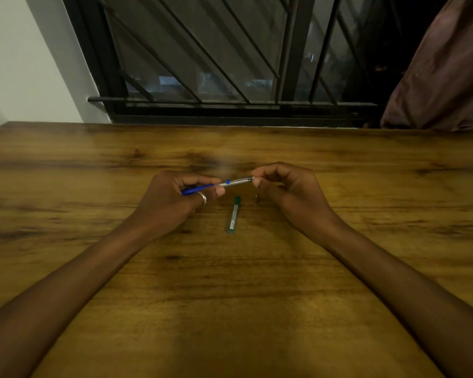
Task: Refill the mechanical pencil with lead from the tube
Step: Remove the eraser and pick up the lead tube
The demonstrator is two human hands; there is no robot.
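A blue and silver mechanical pencil (231, 182) is held nearly level above the wooden table (230, 268). My left hand (175, 197), with a ring on one finger, grips its blue front part. My right hand (284, 186) pinches the silver rear end between thumb and fingertips. The green lead tube (234, 215) lies on the table just below the pencil, between my two hands, its cap end pointing away from me. A tiny dark item (256, 197) lies on the table under my right hand; I cannot tell what it is.
A barred dark window (230, 64) runs along the table's far edge. A pinkish curtain (443, 72) hangs at the far right. A white wall (25, 64) stands at the far left.
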